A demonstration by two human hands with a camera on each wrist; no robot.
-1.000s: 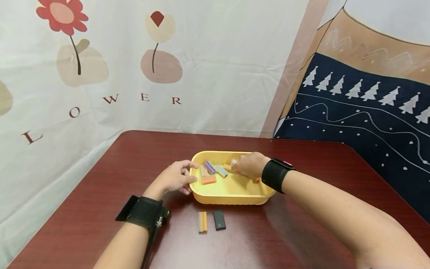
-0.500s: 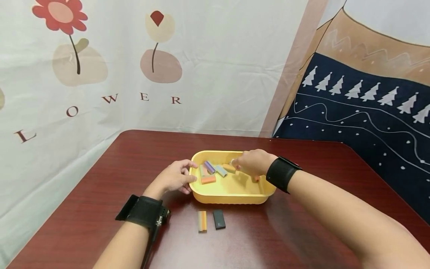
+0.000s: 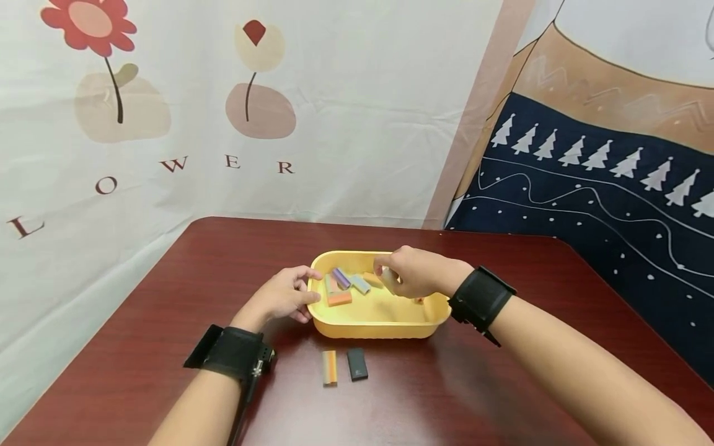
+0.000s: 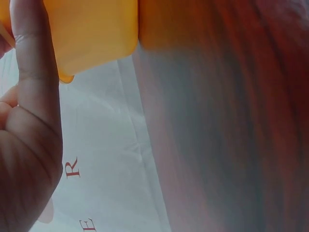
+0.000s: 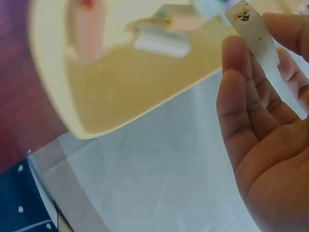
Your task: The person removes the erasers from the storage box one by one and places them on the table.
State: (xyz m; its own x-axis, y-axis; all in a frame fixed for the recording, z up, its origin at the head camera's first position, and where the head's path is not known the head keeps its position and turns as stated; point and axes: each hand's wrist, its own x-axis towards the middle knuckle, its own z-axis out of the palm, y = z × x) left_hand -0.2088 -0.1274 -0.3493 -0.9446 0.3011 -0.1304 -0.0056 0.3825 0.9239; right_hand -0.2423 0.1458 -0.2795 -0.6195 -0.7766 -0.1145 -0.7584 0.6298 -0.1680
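My right hand [image 3: 421, 271] is over the right part of a yellow plastic tub [image 3: 374, 331]. In the right wrist view its thumb and fingers pinch a white eraser [image 5: 256, 36] with a small animal face printed on it. My left hand [image 3: 281, 293] holds the tub's left end, thumb and index finger at the rim; the left wrist view shows a digit along the yellow wall. Inside the tub lie a purple eraser [image 3: 341, 277], a pale blue one [image 3: 360, 284], an orange one [image 3: 339, 298] and others, some partly hidden behind my right hand.
In front of the tub, on the dark red table [image 3: 234, 263], lie a striped orange-and-grey eraser [image 3: 330, 368] and a small black block [image 3: 357, 364]. Printed cloths [image 3: 357, 124] hang behind the table.
My right hand has come up from the tub's floor with the white eraser pinched in it, turning at the wrist. The left hand stays at the rim. The head view has shifted slightly.
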